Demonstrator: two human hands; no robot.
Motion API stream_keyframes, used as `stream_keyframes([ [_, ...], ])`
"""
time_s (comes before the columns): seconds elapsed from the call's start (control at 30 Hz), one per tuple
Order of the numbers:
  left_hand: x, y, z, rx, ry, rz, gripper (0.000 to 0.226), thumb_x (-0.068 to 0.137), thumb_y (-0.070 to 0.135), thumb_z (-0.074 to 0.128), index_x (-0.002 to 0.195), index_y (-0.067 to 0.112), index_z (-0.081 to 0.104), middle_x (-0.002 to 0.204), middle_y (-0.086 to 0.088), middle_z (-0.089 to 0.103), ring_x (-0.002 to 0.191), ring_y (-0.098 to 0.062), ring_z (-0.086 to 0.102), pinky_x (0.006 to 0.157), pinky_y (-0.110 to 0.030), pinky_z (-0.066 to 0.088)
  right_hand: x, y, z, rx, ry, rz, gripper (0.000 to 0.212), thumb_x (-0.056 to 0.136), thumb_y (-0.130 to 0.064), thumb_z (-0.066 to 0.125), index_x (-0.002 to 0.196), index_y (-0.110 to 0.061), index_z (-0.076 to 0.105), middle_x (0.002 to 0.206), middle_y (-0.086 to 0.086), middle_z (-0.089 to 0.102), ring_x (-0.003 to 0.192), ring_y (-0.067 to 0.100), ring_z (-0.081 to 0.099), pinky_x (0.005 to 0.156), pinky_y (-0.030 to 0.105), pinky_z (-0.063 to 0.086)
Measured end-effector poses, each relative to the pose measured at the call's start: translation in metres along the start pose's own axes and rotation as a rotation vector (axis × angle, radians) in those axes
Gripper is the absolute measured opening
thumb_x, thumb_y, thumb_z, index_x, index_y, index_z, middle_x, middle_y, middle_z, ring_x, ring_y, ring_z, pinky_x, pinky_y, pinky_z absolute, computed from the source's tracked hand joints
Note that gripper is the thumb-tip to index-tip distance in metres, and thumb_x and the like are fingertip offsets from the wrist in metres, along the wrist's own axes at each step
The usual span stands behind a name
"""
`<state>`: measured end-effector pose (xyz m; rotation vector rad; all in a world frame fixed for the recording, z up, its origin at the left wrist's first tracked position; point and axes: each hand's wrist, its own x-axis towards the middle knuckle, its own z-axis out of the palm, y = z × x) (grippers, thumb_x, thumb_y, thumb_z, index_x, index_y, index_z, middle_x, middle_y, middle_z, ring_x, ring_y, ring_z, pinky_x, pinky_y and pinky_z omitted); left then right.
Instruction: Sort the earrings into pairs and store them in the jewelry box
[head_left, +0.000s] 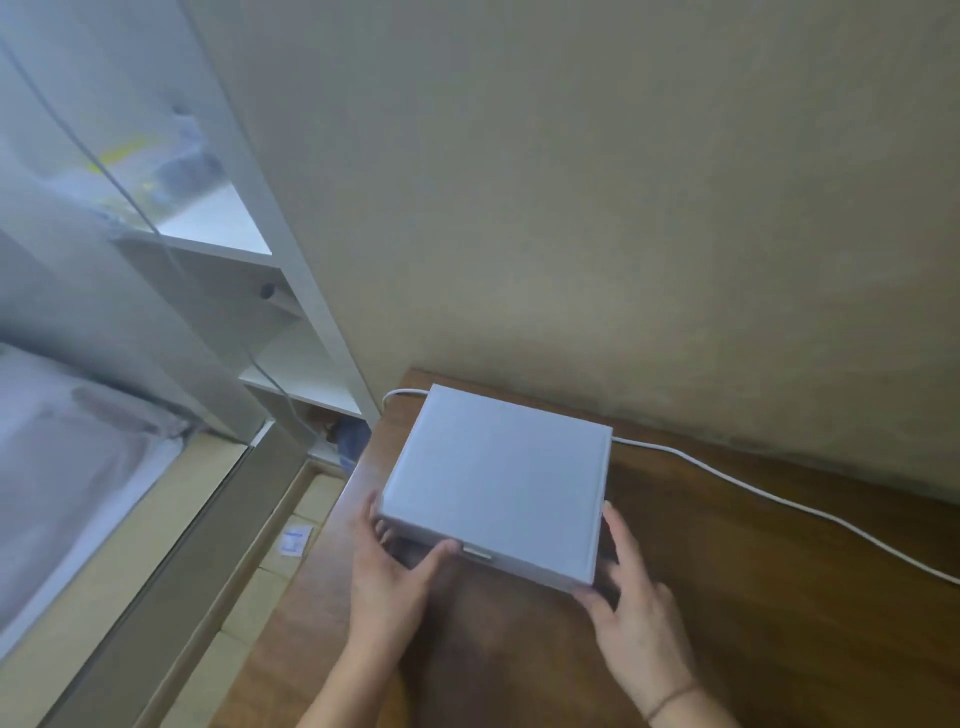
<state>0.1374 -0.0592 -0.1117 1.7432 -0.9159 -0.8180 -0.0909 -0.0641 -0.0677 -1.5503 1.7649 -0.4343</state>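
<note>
A flat, square, pale jewelry box (498, 478) lies closed on the brown wooden table (779, 597), near its back left corner. A small metal clasp (477, 554) sits on the box's front edge. My left hand (389, 566) holds the box's front left corner, thumb on the front edge beside the clasp. My right hand (623, 582) holds the front right corner, fingers along the right side. No earrings are in view.
A white cable (769, 496) runs along the table behind and right of the box. A beige wall stands close behind. White shelving (291, 332) rises at the left, with a bed and tiled floor below it.
</note>
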Motion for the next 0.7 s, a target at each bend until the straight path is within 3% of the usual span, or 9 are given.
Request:
stream_keyframes([
  [0.07,0.014,0.002,-0.007,0.036,0.013,0.007,0.098,0.064,0.016,0.091,0.136,0.039,0.029,0.13,0.011,0.05,0.117,0.004,0.052,0.094,-0.013,0.037,0.011,-0.014,0.005,-0.088,-0.025,-0.072,0.082,0.089,-0.024,0.066,0.146,-0.051,0.013,0.109,-0.003,0.071,0.093,0.013,0.067,0.092,0.027,0.049],
  [0.13,0.028,0.002,-0.011,0.069,0.016,-0.005,0.093,0.068,0.02,0.089,0.139,0.035,0.032,0.135,0.006,0.048,0.119,-0.007,0.052,0.093,-0.017,0.038,0.025,-0.024,0.008,-0.164,-0.035,-0.122,0.071,0.093,-0.021,0.061,0.146,-0.047,0.021,0.107,0.002,0.07,0.092,0.016,0.064,0.09,0.026,0.048],
  [0.27,0.055,0.0,-0.012,0.106,-0.009,-0.064,0.088,0.063,0.043,0.086,0.128,0.051,0.027,0.132,0.003,0.053,0.115,-0.013,0.055,0.087,-0.026,0.043,0.048,-0.039,0.016,-0.254,0.008,-0.13,0.072,0.094,-0.009,0.055,0.149,-0.042,0.022,0.1,0.006,0.068,0.093,0.022,0.065,0.083,0.029,0.05],
  [0.4,0.073,0.008,-0.01,0.189,-0.048,-0.05,0.087,0.078,0.031,0.081,0.14,0.025,0.021,0.126,0.003,0.044,0.112,-0.016,0.049,0.074,-0.019,0.039,0.064,-0.045,0.019,-0.383,-0.018,-0.108,0.077,0.093,-0.007,0.051,0.15,-0.043,0.011,0.1,0.003,0.067,0.087,0.021,0.063,0.078,0.031,0.052],
  [0.53,0.072,0.015,-0.009,0.247,-0.066,-0.029,0.088,0.082,0.029,0.078,0.147,0.018,0.019,0.127,0.007,0.036,0.114,-0.012,0.039,0.092,-0.024,0.032,0.067,-0.046,0.017,-0.46,-0.051,-0.089,0.08,0.095,-0.013,0.05,0.149,-0.044,-0.001,0.087,0.003,0.061,0.071,0.02,0.055,0.063,0.03,0.046],
  [0.63,0.058,0.009,-0.007,0.192,-0.026,-0.004,0.099,0.078,0.022,0.081,0.15,0.033,0.014,0.144,0.011,0.041,0.132,-0.012,0.041,0.11,-0.033,0.035,0.058,-0.033,0.014,-0.469,-0.139,-0.116,0.097,0.094,-0.026,0.055,0.141,-0.048,-0.026,0.095,0.001,0.064,0.081,0.019,0.063,0.073,0.034,0.053],
  [0.7,0.025,-0.005,-0.004,0.211,0.008,-0.026,0.097,0.079,0.017,0.077,0.151,0.033,0.015,0.152,0.008,0.036,0.14,-0.013,0.036,0.115,-0.035,0.03,0.032,-0.018,0.012,-0.493,-0.103,-0.201,0.093,0.093,-0.036,0.054,0.143,-0.046,-0.024,0.118,-0.003,0.062,0.106,0.016,0.06,0.095,0.031,0.048],
])
